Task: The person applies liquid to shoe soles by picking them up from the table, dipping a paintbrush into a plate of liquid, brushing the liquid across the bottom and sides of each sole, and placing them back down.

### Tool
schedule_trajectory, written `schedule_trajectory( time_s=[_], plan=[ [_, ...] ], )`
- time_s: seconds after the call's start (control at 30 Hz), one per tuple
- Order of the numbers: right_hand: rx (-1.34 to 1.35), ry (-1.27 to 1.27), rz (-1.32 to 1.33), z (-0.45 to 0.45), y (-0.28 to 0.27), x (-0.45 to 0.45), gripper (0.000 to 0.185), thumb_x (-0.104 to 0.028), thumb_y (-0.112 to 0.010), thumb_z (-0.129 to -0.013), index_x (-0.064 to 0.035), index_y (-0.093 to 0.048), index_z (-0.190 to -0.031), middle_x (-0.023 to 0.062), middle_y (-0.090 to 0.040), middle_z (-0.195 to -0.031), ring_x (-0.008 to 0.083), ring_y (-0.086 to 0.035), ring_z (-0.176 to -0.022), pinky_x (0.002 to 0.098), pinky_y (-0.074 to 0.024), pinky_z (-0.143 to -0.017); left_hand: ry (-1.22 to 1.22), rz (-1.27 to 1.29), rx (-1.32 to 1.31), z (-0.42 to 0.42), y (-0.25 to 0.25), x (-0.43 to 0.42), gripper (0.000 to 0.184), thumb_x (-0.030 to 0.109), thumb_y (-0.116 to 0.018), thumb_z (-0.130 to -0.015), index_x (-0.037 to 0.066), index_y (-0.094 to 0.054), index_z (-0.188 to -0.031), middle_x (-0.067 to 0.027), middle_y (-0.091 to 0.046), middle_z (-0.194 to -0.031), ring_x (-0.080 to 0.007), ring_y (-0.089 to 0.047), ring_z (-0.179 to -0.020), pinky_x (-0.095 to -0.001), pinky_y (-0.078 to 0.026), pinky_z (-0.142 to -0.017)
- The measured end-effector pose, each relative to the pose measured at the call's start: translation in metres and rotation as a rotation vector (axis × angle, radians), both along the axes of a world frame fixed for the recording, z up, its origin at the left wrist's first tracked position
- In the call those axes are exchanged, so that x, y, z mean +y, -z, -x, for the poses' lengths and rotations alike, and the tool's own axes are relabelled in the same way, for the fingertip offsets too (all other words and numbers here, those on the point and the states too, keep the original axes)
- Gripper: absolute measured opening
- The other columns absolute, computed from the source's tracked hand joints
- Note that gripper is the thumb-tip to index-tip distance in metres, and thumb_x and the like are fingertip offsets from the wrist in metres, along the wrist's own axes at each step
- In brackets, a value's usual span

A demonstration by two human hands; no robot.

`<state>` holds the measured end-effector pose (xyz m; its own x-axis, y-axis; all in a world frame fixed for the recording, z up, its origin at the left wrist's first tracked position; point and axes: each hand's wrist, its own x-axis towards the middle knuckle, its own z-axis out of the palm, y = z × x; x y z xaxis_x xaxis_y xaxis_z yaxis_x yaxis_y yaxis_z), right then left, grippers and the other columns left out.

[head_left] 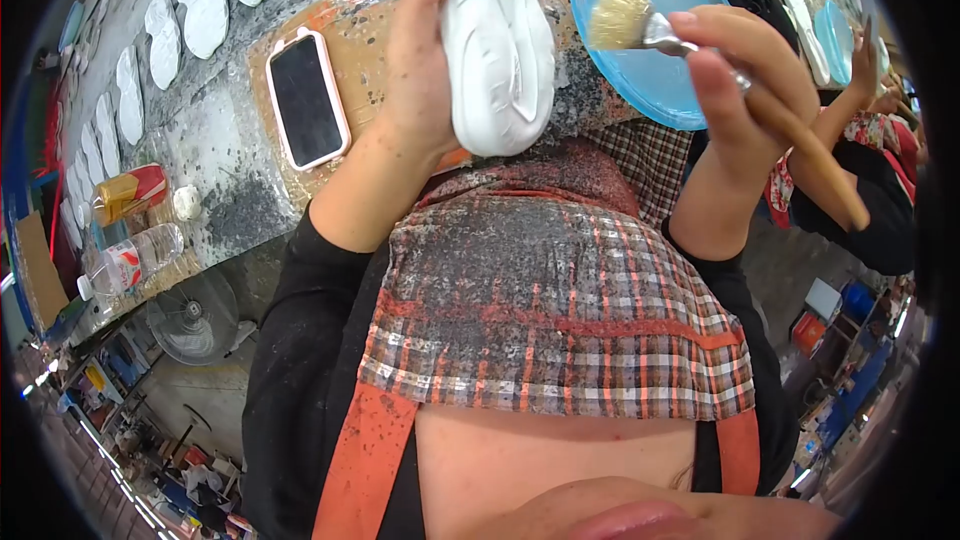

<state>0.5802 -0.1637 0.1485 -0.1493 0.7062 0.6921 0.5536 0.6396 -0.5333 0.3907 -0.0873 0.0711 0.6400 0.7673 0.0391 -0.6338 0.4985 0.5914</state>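
Observation:
My left hand (412,80) is wrapped round a white shoe sole (502,100), holding it up over the table edge with its contoured, grooved face in view. The sole's upper end runs out of the picture. In my right hand (750,75) is a paintbrush (620,15), gripped near its metal collar, the wooden handle slanting down to the right. Its pale bristles hang over a light blue round dish (655,100) with whitish-blue liquid inside. Whether the bristles touch the liquid I cannot tell.
A phone (307,100) in a pink case lies left on a stained board. Several white soles (203,10) line the table's far left. A water bottle (135,258) and a gold-and-red packet (130,193) sit near the edge, above a fan (195,315). Another person's arm (855,85) is at right.

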Motion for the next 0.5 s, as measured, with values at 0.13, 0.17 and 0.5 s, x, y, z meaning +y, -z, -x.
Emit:
schedule_trajectory(
  time_s=[0.13,0.17,0.5],
  plan=[
    [-0.095,-0.083,0.01,0.017,0.008,0.002,0.021,-0.006,-0.078,-0.071,0.0022,-0.069,-0.088,0.0103,-0.068,-0.081,0.0186,-0.065,-0.07,0.0245,-0.0493,-0.06,-0.032,0.058,-0.045,-0.004,0.02,0.006,0.054,0.046,-0.039,-0.097,0.001,-0.048,-0.125,-0.014,-0.061,-0.114,-0.0246,-0.061,-0.104,-0.0348,-0.049,-0.092],
    [-0.094,-0.084,0.011,0.019,0.008,0.0,0.021,-0.006,-0.078,-0.071,0.0022,-0.069,-0.088,0.0103,-0.068,-0.081,0.0186,-0.065,-0.07,0.0245,-0.0493,-0.06,-0.007,0.093,-0.005,-0.006,0.018,0.003,0.057,0.05,-0.036,-0.096,0.001,-0.049,-0.122,-0.0137,-0.062,-0.107,-0.0231,-0.061,-0.097,-0.0343,-0.049,-0.087],
    [-0.287,-0.067,-0.053,0.027,0.014,0.006,0.025,-0.008,-0.082,-0.062,-0.0023,-0.069,-0.083,0.0094,-0.064,-0.074,0.0209,-0.063,-0.064,0.0283,-0.0486,-0.056,-0.464,-0.214,0.055,-0.022,0.031,0.001,0.052,0.046,-0.031,-0.1,0.002,-0.047,-0.123,-0.0098,-0.056,-0.108,-0.0177,-0.054,-0.099,-0.033,-0.041,-0.091]
  ],
)
